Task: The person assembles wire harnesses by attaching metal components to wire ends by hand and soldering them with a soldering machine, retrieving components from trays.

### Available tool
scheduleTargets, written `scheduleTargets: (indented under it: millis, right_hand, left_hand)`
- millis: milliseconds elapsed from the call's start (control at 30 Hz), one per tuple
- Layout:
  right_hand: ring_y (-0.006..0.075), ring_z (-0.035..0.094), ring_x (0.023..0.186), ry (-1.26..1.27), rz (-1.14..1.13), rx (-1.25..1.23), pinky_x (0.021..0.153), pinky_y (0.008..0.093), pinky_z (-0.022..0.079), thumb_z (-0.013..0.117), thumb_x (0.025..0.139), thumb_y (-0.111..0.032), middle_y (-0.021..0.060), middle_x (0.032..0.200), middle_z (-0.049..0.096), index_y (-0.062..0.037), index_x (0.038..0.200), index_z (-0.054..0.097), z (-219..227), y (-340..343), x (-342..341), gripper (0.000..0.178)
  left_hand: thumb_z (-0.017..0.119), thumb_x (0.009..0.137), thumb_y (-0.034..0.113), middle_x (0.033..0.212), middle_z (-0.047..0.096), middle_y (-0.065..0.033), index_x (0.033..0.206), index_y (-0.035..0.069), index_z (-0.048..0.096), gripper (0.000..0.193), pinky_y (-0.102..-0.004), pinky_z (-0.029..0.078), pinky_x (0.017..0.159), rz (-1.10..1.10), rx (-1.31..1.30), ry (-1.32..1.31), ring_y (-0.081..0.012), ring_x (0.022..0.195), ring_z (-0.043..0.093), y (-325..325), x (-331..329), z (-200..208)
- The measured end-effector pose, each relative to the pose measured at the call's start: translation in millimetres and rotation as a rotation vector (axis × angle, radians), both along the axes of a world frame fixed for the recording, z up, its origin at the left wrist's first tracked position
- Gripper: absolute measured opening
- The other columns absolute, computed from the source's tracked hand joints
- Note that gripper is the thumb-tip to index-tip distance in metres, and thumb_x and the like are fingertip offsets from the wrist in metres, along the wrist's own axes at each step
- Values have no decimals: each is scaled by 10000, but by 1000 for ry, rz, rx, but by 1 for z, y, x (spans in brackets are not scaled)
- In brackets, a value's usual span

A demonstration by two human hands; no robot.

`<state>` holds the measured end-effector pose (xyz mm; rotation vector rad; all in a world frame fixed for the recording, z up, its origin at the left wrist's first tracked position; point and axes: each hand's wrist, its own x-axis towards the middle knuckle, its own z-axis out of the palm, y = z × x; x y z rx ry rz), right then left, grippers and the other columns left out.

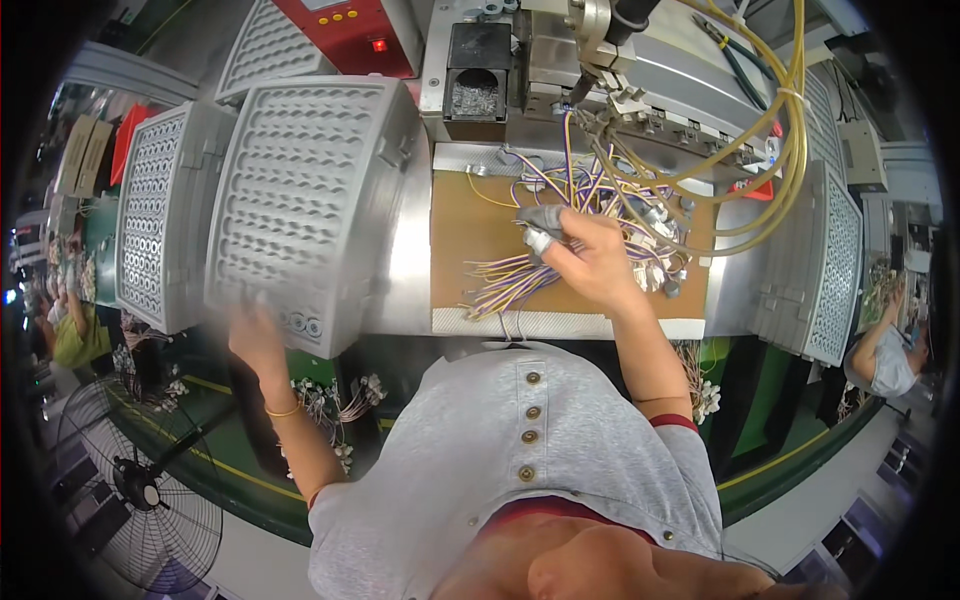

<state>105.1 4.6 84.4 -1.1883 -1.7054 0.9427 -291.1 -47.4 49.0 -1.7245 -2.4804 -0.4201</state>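
My left hand (258,338), smeared by motion, is at the near-left corner of a large grey tray (225,185) with rows of moulded pockets. A few small round parts (302,324) sit in its nearest row, beside that hand. My right hand (592,258) is over the brown work mat (462,225), with grey and white coverings on the fingertips. Its thumb and forefinger are pinched together; whatever is between them is too small to make out. Purple, yellow and white wires (510,280) with white connectors (655,265) lie below and behind it.
Behind the mat stands a metal machine (650,60) with yellow hoses (790,120) looping down at the right. A black box (478,80) and a red device (365,45) are at the back. Filled trays stand left (155,220) and right (825,270). A fan (140,490) is lower left.
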Motion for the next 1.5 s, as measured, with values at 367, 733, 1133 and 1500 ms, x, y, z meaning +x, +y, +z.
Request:
scheduleTargets:
  millis: [367,733,1133,1500]
  right_hand:
    - [48,467,508,35,-4,-104,448,201,384,565,715,-29,19,588,524,14,772,572,-12,-2,0,71]
    - [40,397,474,29,12,-144,410,214,329,570,657,-59,-1,509,453,-1,647,505,-14,4,14,87]
    - [23,376,509,237,57,-320,433,205,313,518,709,-15,-41,559,453,-13,652,491,-15,-5,2,64]
    - [39,374,473,-38,-31,-128,412,223,310,569,672,-53,3,499,429,11,630,484,0,-7,23,114]
  left_hand:
    - [589,784,21,1000,584,-59,1138,-9,496,367,-211,488,625,-567,-209,-1757,-99,833,563,46,215,12]
    - [587,770,-15,1080,564,-99,1125,-34,514,362,-269,459,801,-761,-134,-1703,-158,955,548,49,228,15]
    - [567,787,11,848,618,-53,973,-24,599,192,-216,468,650,-515,-273,-1837,-91,732,570,57,236,10]
    - [578,759,-51,1026,591,-112,1125,-49,513,372,-249,495,681,-990,-68,-1343,-142,849,579,58,239,19]
